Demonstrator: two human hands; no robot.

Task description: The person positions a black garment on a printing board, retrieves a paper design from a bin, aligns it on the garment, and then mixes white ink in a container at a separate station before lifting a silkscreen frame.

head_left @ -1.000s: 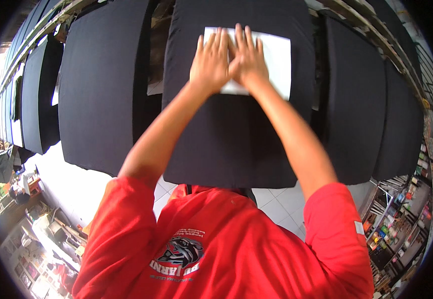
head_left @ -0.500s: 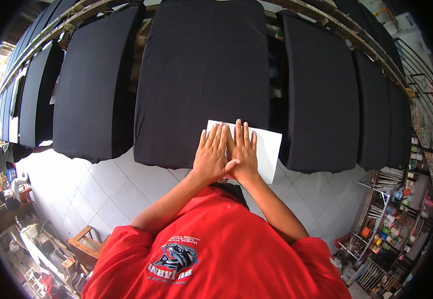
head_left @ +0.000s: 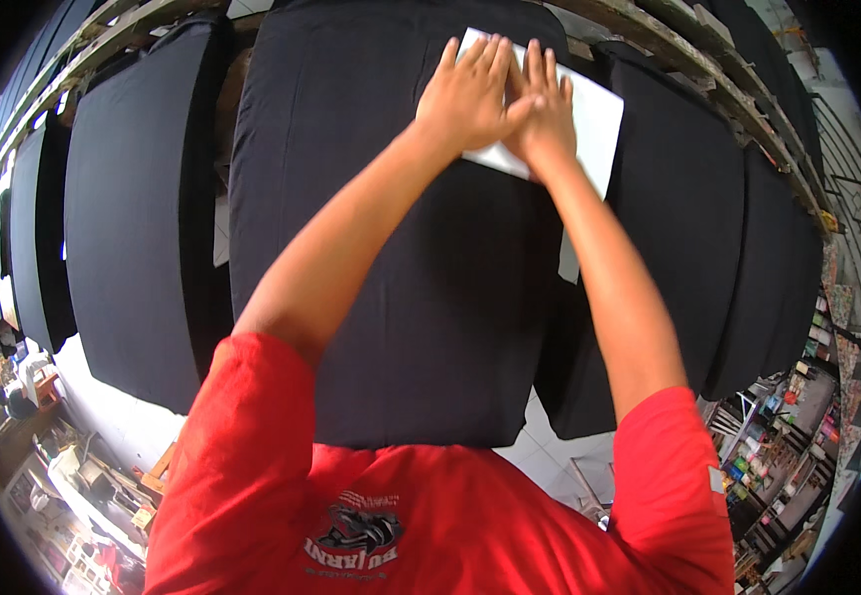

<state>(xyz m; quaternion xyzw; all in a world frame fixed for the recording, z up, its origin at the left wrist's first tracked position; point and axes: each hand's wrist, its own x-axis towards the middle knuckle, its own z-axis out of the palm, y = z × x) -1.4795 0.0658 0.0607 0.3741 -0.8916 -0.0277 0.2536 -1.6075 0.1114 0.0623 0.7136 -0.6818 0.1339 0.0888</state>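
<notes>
Both my arms reach forward over a board covered in black cloth (head_left: 381, 327). My left hand (head_left: 470, 94) lies flat on a white sheet (head_left: 599, 129), fingers stretched out. Beside it my right hand (head_left: 547, 124) is also flat on the sheet, fingers pointing away from me, with the two thumbs meeting or overlapping. The sheet rests near the far right part of the cloth, and its right side reaches past the board's edge. Part of the sheet is hidden under my palms.
More black-covered boards stand in a row, one on the left (head_left: 133, 218) and one on the right (head_left: 678, 248). Wooden rails (head_left: 669, 50) run behind them. Shelving with many small colourful items (head_left: 768, 466) is at the lower right; clutter (head_left: 83, 486) lies at lower left.
Both hands and the white sheet have moved forward, from the near end of the middle board to its far end. My arms are now stretched out and my body leans closer.
</notes>
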